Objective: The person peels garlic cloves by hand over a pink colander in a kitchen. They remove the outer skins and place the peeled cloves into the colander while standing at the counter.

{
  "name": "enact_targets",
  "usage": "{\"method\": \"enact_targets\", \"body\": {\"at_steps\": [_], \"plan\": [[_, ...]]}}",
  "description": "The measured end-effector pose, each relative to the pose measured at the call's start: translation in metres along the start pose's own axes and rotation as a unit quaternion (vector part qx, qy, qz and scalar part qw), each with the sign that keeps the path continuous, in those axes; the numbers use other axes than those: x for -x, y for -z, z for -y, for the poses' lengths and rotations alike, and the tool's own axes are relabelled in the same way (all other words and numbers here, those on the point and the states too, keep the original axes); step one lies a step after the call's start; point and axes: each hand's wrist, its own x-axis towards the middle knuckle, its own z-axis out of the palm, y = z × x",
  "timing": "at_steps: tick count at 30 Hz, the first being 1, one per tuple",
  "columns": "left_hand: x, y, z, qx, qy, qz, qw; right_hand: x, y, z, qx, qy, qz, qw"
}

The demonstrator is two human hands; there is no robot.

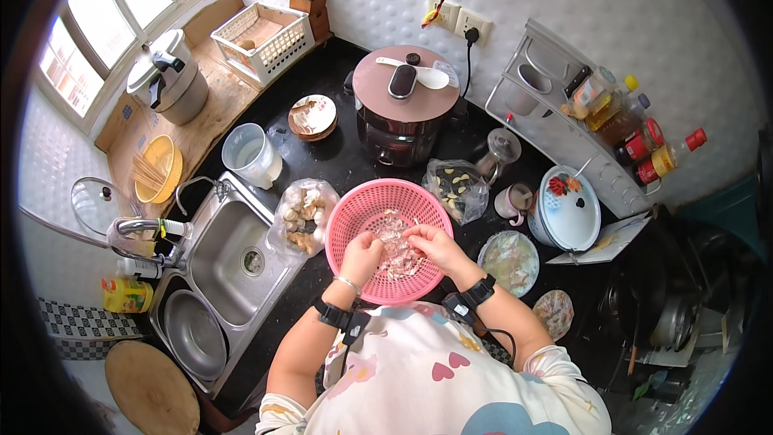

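A pink plastic colander (350,217) stands on the black counter in front of me, with papery, whitish scraps (401,263) that look like garlic skins in it. My left hand (363,257) is over its left part, thumb and fingertips pinched together; whether they hold something is hidden. Over the right part is my right hand (436,246), its thumb and forefinger close together; anything between them is too small to tell. Left of the colander lies a clear plastic bag (308,211) of garlic bulbs and what looks like ginger. Behind it to the right, another clear bag (457,191) holds pale peeled cloves.
A steel double sink (232,260) is at the left, a measuring jug (250,157) behind it. An electric cooker (395,127) stands at the back. Right of the colander are a mug (513,202), a covered bowl (508,263) and a lidded enamel pot (566,217) beside a bottle rack (519,87).
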Motion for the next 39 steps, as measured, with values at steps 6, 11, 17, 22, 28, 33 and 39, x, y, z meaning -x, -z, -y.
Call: {"method": "enact_targets", "body": {"at_steps": [6,11,17,22,28,33,39], "plan": [[-0.011,0.018,0.019,-0.167,-0.045,-0.096,0.98,-0.024,0.021,-0.043,0.267,0.07,-0.096,0.957],[-0.011,0.026,0.023,-0.239,-0.044,-0.079,0.967,-0.019,0.031,0.018,0.437,0.119,-0.263,0.852],[-0.02,0.02,0.043,-0.336,-0.107,-0.053,0.934,-0.041,0.029,0.004,0.482,0.125,-0.147,0.854],[-0.013,0.015,0.024,-0.304,-0.032,-0.023,0.952,-0.088,0.007,-0.032,0.523,0.079,-0.08,0.845],[-0.003,0.024,0.016,-0.277,-0.012,-0.032,0.96,-0.116,-0.003,-0.046,0.59,0.05,-0.05,0.805],[-0.005,0.028,0.007,-0.25,-0.018,-0.033,0.967,-0.114,0.007,-0.042,0.569,0.105,-0.003,0.816],[-0.011,0.019,-0.013,-0.106,-0.023,-0.025,0.994,-0.077,-0.002,-0.002,0.178,0.043,0.041,0.982]]}}
